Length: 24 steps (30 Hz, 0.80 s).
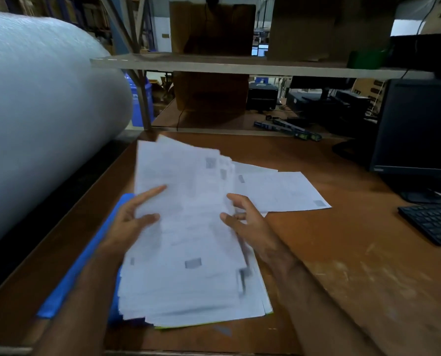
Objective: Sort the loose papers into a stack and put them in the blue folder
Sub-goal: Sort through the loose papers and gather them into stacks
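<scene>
step: gathering sheets | left hand (132, 222) and right hand (242, 219) both grasp paper bundle (186, 201) | next: collect loose sheet (283, 191), square up, open blue folder (86, 255)

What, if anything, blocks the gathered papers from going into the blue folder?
The paper stack, gripped by the left hand and right hand, lies over the blue folder, hiding whether it is open. Nothing else intervenes.

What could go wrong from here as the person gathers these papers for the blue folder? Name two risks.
1. The bundle of papers is fanned and uneven between the left hand and right hand, so sheets might slip out.
2. A loose sheet lies apart on the table and could be missed.
</scene>
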Each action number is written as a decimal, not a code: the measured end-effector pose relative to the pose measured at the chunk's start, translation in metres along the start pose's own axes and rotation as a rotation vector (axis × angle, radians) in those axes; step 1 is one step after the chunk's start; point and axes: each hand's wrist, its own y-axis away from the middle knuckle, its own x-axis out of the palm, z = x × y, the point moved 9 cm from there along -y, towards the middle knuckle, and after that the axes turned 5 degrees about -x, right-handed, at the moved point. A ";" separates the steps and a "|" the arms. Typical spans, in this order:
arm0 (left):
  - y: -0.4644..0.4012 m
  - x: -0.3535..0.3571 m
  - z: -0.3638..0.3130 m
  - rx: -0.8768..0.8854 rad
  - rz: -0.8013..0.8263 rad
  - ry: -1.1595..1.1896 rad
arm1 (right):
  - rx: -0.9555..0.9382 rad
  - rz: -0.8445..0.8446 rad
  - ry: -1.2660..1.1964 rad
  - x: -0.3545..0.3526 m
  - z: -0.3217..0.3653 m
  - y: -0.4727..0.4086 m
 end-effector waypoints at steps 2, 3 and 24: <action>-0.001 -0.044 -0.006 0.009 -0.154 0.016 | -0.059 0.052 0.308 0.010 0.004 -0.008; 0.001 -0.067 -0.006 0.002 -0.232 0.036 | -0.087 0.104 0.450 0.022 0.005 -0.010; -0.002 -0.078 0.039 -0.123 -0.303 0.067 | 0.206 0.173 1.252 -0.006 -0.011 0.060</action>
